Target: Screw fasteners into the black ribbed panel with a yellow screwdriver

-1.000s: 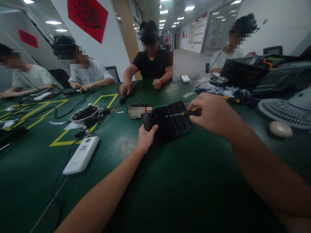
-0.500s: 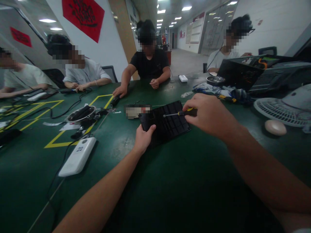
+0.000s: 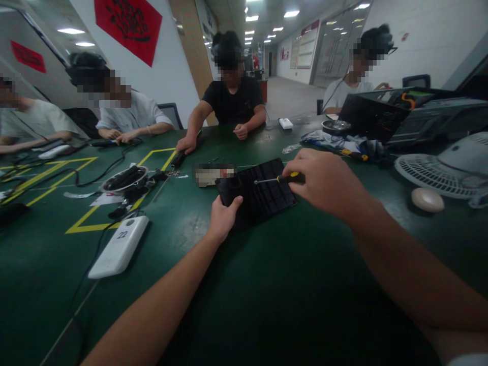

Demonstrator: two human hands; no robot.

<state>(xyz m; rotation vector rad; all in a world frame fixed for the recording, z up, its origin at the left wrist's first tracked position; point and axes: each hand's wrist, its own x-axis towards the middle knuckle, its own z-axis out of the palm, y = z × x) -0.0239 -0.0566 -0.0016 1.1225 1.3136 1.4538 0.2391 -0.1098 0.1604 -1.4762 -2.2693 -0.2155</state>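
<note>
In the head view, my left hand [image 3: 225, 216] grips the near left edge of a flat black panel [image 3: 272, 195], its thumb resting on top. The panel is ribbed, looks like plastic and is tilted above the green table [image 3: 244, 300]. My right hand [image 3: 324, 178] is closed around the yellow-and-black handle of a screwdriver [image 3: 269, 180]. Its metal shaft points left over the panel, and the tip is at or close to the panel's surface. Whether a screw sits at the tip I cannot tell. Behind the panel's left corner lies a beige, partly blurred-out object [image 3: 208, 175].
A white power bank [image 3: 119, 247] marked 22 lies left, beside a metal bowl [image 3: 125, 179] with dark items. To the right are a fan [image 3: 442, 165], a pale rounded object [image 3: 427, 200], cloth [image 3: 339, 142] and a large dark case [image 3: 375, 117]. Several people sit around the table.
The whole view has shifted slightly, so everything sits a little further left. Both hands keep their holds on the panel and the screwdriver, with hardly any other movement.
</note>
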